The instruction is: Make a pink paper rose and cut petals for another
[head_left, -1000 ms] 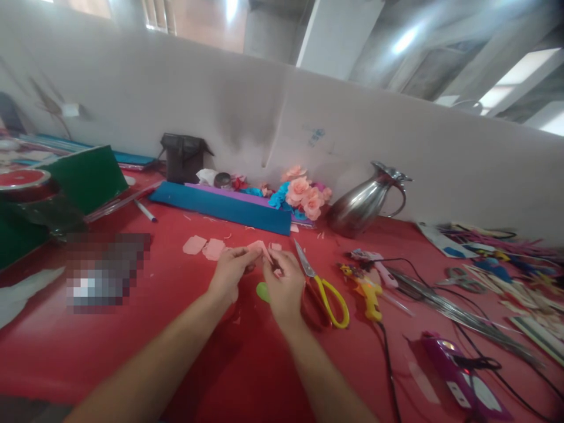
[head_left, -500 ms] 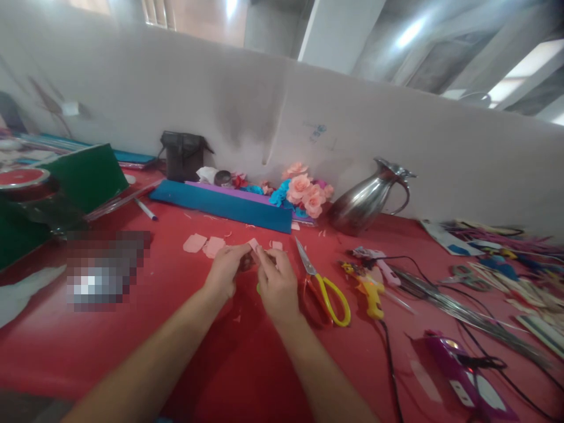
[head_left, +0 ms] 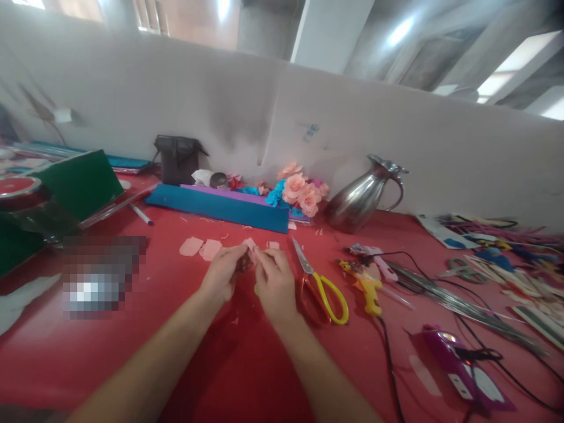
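Between the fingertips of both hands is a small pink paper petal (head_left: 249, 242), mostly covered by the fingers. My left hand (head_left: 224, 271) pinches it from the left, and my right hand (head_left: 274, 281) pinches it from the right. Just left of the hands, pink cut paper pieces (head_left: 210, 250) lie flat on the red table. A smaller pink piece (head_left: 273, 245) lies behind the right hand. Scissors with yellow handles (head_left: 328, 296) rest to the right of my right hand, blades slightly apart. Something small and green (head_left: 257, 289) shows partly beneath the right hand.
A yellow glue gun (head_left: 369, 291), its cord, a purple power strip (head_left: 467, 367) and a wire bundle (head_left: 445, 296) lie on the right. Behind stand a steel jug (head_left: 363, 197), pink paper flowers (head_left: 299, 191) and a blue sheet (head_left: 215, 210). A green board (head_left: 83, 179) is at left.
The view has shifted slightly, so the surroundings sit a little further left. Both hands keep their pinch on the pink petal, with only slight finger movement.
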Available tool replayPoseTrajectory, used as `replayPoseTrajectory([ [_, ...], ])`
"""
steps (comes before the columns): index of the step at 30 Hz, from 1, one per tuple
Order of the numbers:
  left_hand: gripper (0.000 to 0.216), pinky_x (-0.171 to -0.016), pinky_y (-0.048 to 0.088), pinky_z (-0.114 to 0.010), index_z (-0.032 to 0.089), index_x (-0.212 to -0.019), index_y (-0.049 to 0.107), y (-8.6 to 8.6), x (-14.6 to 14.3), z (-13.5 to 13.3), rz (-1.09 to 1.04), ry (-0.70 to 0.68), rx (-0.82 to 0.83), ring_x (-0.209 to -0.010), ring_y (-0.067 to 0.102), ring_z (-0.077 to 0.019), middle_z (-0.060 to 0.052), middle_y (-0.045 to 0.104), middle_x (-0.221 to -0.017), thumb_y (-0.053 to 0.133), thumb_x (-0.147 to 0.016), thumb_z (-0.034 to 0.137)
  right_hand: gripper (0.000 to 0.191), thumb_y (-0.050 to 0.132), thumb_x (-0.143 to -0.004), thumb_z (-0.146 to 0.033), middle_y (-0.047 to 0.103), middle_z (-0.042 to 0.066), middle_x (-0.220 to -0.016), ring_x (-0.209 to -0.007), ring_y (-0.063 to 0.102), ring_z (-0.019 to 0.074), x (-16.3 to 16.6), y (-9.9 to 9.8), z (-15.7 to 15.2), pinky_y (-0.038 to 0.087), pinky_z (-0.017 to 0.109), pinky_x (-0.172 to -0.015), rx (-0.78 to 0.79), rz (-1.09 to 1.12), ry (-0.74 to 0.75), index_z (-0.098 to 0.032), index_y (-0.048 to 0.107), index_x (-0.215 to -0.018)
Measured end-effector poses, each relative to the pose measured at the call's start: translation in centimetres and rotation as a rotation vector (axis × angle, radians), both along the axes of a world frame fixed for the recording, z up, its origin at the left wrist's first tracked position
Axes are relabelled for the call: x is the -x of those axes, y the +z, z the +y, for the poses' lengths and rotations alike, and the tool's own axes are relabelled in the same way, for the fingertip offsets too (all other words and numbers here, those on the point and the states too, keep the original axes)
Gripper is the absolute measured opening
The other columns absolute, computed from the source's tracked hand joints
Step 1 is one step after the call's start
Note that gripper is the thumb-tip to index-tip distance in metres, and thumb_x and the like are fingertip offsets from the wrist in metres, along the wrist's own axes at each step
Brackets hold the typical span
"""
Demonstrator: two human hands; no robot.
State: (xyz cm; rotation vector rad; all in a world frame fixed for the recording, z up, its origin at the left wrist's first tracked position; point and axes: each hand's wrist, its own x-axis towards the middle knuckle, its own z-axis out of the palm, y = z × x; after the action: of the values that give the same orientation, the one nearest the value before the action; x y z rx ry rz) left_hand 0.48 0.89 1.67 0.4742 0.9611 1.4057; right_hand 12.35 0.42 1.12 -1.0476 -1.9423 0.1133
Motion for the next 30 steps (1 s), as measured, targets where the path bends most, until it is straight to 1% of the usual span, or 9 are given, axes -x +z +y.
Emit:
replayPoseTrajectory([
  [3,0.02,-0.057,0.038,-0.023,0.014,-0.061,0.063,0.1,-0.4,-0.3,0.039,-0.042,-0.033,-0.052,0.048,-0.008,0.002,0.056,-0.055,0.075,-0.06,0.031,0.027,0.045,-0.086,-0.014,0.061,0.008,-0.094,-0.085,0.059,0.0165,0.0,0.7,-0.2,0.05,0.03,-0.079,0.131,0.181,-0.044,-0.017,0.065,-0.104],
  [6,0.021,-0.059,0.038,-0.023,0.014,-0.059,0.062,0.2,-0.6,-0.6,0.118,-0.049,-0.041,-0.055,0.049,-0.0083,0.002,0.056,-0.056,0.076,-0.06,0.03,0.016,0.052,-0.083,-0.021,0.063,0.005,-0.087,-0.076,0.059,0.0156,0.0,1.4,-0.4,0.049,0.028,-0.071,0.367,0.36,-0.059,-0.017,0.064,-0.093],
  [11,0.026,-0.061,0.038,-0.024,0.015,-0.054,0.057,0.2,-0.2,-0.3,0.184,-0.05,-0.066,-0.054,0.047,-0.0084,0.003,0.051,-0.054,0.077,-0.058,0.031,0.015,0.055,-0.081,-0.031,0.058,-0.002,-0.064,-0.061,0.057,0.0128,-0.4,1.7,-0.1,0.047,0.026,-0.062,0.769,0.711,0.068,-0.017,0.061,-0.082],
  [14,0.025,-0.061,0.038,-0.024,0.015,-0.059,0.059,0.2,-0.1,-0.1,0.178,-0.05,-0.061,-0.056,0.049,-0.0088,0.002,0.054,-0.058,0.079,-0.055,0.03,0.014,0.059,-0.076,-0.03,0.059,-0.002,-0.063,-0.06,0.056,0.0114,-0.5,1.5,0.1,0.046,0.024,-0.062,0.858,0.831,0.093,-0.016,0.061,-0.079],
  [19,0.026,-0.055,0.034,-0.022,0.015,-0.057,0.057,0.0,0.0,-0.1,0.195,-0.08,-0.028,-0.052,0.045,-0.0074,0.003,0.052,-0.055,0.078,-0.056,0.031,0.016,0.061,-0.073,-0.032,0.06,-0.001,-0.063,-0.059,0.056,0.0123,-0.2,1.8,0.1,0.048,0.026,-0.062,0.861,0.849,0.085,-0.016,0.062,-0.077],
  [22,0.028,-0.052,0.031,-0.023,0.014,-0.054,0.057,-0.1,0.1,-0.2,0.25,-0.109,0.018,-0.05,0.042,-0.0073,0.002,0.052,-0.053,0.077,-0.057,0.034,0.02,0.058,-0.074,-0.034,0.063,0.0,-0.069,-0.063,0.059,0.0145,-1.4,2.5,0.2,0.049,0.028,-0.065,0.863,0.721,0.073,-0.017,0.062,-0.085],
  [25,0.03,-0.052,0.031,-0.023,0.014,-0.052,0.058,0.1,0.4,-0.1,0.26,-0.094,0.038,-0.049,0.042,-0.0073,0.001,0.053,-0.052,0.077,-0.056,0.037,0.023,0.056,-0.075,-0.032,0.068,0.004,-0.084,-0.075,0.063,0.018,-5.0,2.9,0.2,0.049,0.032,-0.073,0.784,0.333,0.042,-0.019,0.063,-0.093],
  [27,0.03,-0.053,0.032,-0.023,0.015,-0.052,0.059,0.2,0.7,0.0,0.237,-0.084,0.046,-0.05,0.044,-0.0076,0.001,0.055,-0.052,0.078,-0.055,0.037,0.026,0.056,-0.074,-0.027,0.067,0.007,-0.095,-0.085,0.062,0.0207,-8.2,2.6,0.1,0.046,0.036,-0.082,0.635,0.046,-0.096,-0.02,0.063,-0.098],
  [30,0.029,-0.053,0.033,-0.023,0.015,-0.054,0.061,0.5,0.9,0.0,0.209,-0.094,0.059,-0.05,0.046,-0.008,0.0,0.058,-0.055,0.078,-0.054,0.037,0.035,0.059,-0.069,-0.023,0.065,0.011,-0.1,-0.096,0.06,0.0261,-12.3,1.3,-0.6,0.043,0.041,-0.088,0.602,-0.266,-0.258,-0.017,0.062,-0.103],
])
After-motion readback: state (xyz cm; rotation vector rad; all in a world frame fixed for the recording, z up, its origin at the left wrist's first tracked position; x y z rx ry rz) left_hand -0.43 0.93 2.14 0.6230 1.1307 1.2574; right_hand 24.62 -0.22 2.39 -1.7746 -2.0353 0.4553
